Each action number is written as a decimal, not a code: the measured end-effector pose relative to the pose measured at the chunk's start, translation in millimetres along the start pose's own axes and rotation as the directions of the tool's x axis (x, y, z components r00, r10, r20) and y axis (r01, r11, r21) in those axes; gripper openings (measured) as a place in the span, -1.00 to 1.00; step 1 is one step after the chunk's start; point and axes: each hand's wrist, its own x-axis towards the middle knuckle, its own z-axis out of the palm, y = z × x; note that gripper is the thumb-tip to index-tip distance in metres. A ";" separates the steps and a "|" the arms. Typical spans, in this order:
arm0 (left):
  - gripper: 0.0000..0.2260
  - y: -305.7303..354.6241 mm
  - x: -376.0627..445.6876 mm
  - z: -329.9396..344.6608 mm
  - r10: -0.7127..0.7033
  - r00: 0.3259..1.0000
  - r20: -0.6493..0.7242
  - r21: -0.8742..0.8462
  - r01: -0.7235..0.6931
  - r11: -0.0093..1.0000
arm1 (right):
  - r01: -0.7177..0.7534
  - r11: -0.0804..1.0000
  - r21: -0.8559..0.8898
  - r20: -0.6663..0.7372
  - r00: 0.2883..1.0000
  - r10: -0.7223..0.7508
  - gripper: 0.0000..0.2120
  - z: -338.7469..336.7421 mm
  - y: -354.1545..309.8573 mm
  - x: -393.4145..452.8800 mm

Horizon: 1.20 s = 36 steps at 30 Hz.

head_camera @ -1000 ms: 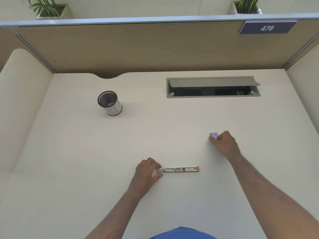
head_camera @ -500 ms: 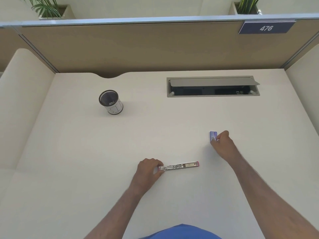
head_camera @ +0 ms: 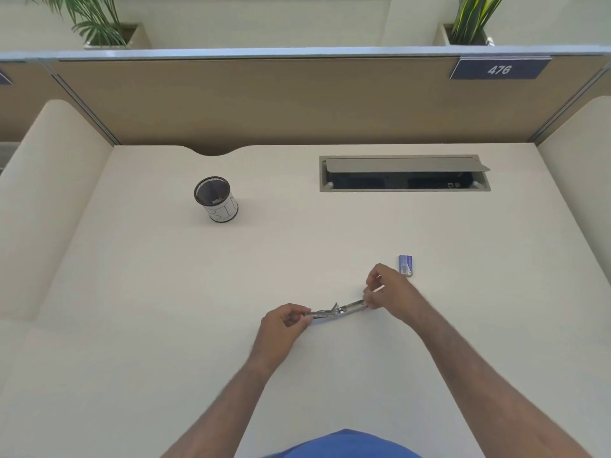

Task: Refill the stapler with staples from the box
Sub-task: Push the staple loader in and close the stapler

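Both hands hold the long, opened metal stapler [head_camera: 335, 311] just above the pale cream surface [head_camera: 165, 325].

The left hand [head_camera: 283, 322] is closed round the stapler's left end, fingers curled over it, while the right hand [head_camera: 387, 290] pinches the right end between thumb and fingertips, the other fingers loosely bent. The stapler lies stretched out almost flat between them, its silver channel showing and a small hinged part raised near the middle. The small blue staple box [head_camera: 405, 265] lies on the surface just beyond the right hand, apart from it; whether it is open cannot be told. A black mesh pen cup [head_camera: 216, 199] stands well off to the left, and a grey cable hatch [head_camera: 405, 173] sits open at the back.
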 end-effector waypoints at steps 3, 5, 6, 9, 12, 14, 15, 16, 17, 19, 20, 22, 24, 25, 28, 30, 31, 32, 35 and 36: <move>-0.90 -2.4 -3.2 -1.4 -0.010 1.000 -0.008 -0.050 0.009 0.999 | 0.009 0.996 0.087 0.019 1.000 -0.010 -0.83 4.5 5.0 -1.2; -0.87 -4.1 -5.2 -1.8 -0.007 1.000 -0.013 -0.074 0.006 0.997 | 0.029 0.996 0.085 0.013 0.999 -0.031 -0.88 6.5 10.0 -1.8; -0.84 -4.9 -6.4 -1.8 -0.007 1.000 -0.015 -0.083 0.006 0.997 | 0.036 0.995 0.092 0.009 0.999 -0.037 -0.91 7.0 11.5 -2.9; -0.74 -8.1 -9.7 -2.3 -0.010 1.000 -0.020 -0.110 0.008 0.994 | 0.021 0.983 0.185 0.005 1.000 -0.022 -0.91 8.9 14.3 -6.3; -0.72 -9.7 -11.7 -1.5 -0.006 1.000 -0.023 -0.136 0.003 0.991 | -0.001 0.964 0.264 -0.020 1.000 0.007 -0.90 12.2 16.1 -8.6; -0.72 -8.9 -12.1 -0.7 -0.004 1.000 -0.029 -0.151 0.000 0.989 | -0.015 0.933 0.360 -0.008 1.000 0.019 -0.88 15.9 16.2 -10.0; -0.72 -7.9 -12.2 -0.5 -0.004 0.999 -0.032 -0.156 -0.001 0.988 | -0.027 0.909 0.417 0.005 1.000 0.027 -0.87 18.4 15.6 -10.8; -0.73 -6.6 -12.0 -0.4 -0.004 0.999 -0.034 -0.159 -0.002 0.987 | -0.040 0.882 0.470 0.018 0.999 0.036 -0.86 20.8 14.7 -11.2; -0.75 -5.1 -11.7 -0.2 -0.001 0.999 -0.036 -0.163 -0.005 0.987 | -0.053 0.855 0.516 0.031 0.999 0.043 -0.86 22.5 13.6 -11.3; -0.81 -1.7 -10.7 0.4 0.002 0.999 -0.038 -0.165 -0.008 0.986 | -0.060 0.828 0.557 0.047 0.998 0.041 -0.88 24.7 10.7 -10.5; -0.84 0.1 -10.0 0.5 0.003 0.999 -0.037 -0.165 -0.009 0.986 | -0.055 0.832 0.552 0.048 0.998 0.034 -0.87 25.2 8.8 -9.8; -0.87 3.4 -8.6 0.3 0.004 0.999 -0.036 -0.167 -0.010 0.986 | -0.039 0.848 0.529 0.041 0.999 0.020 -0.85 26.2 4.7 -8.7; -0.87 5.4 -7.7 0.0 0.008 0.999 -0.037 -0.167 -0.014 0.986 | -0.018 0.861 0.508 0.032 0.999 0.001 -0.83 27.4 0.6 -7.8; -0.87 6.2 -7.4 0.0 0.012 0.999 -0.036 -0.166 -0.018 0.986 | -0.005 0.866 0.500 0.030 0.999 -0.012 -0.82 27.8 -1.3 -7.2; -0.87 6.3 -6.7 0.6 0.024 0.999 -0.027 -0.161 -0.028 0.987 | 0.024 0.864 0.503 0.042 0.998 -0.051 -0.86 28.2 -5.6 -4.8; -0.87 6.1 -6.1 0.7 0.031 0.999 -0.025 -0.157 -0.034 0.987 | 0.037 0.861 0.507 0.040 0.997 -0.066 -0.88 28.3 -7.2 -3.6; -0.87 6.2 -5.6 0.8 0.034 0.999 -0.024 -0.154 -0.037 0.987 | 0.041 0.858 0.512 0.038 0.997 -0.070 -0.88 28.5 -7.6 -3.3; -0.87 6.4 -5.2 0.7 0.038 0.999 -0.022 -0.150 -0.041 0.988 | 0.041 0.852 0.521 0.038 0.997 -0.071 -0.88 28.7 -8.0 -3.2; -0.87 7.0 -4.3 0.5 0.048 0.999 -0.012 -0.136 -0.049 0.989 | 0.044 0.839 0.542 0.041 0.996 -0.079 -0.88 27.7 -10.1 -4.7; -0.87 7.1 -3.8 0.1 0.048 0.999 -0.011 -0.133 -0.049 0.990 | 0.054 0.841 0.538 0.039 0.995 -0.088 -0.87 27.3 -11.6 -5.2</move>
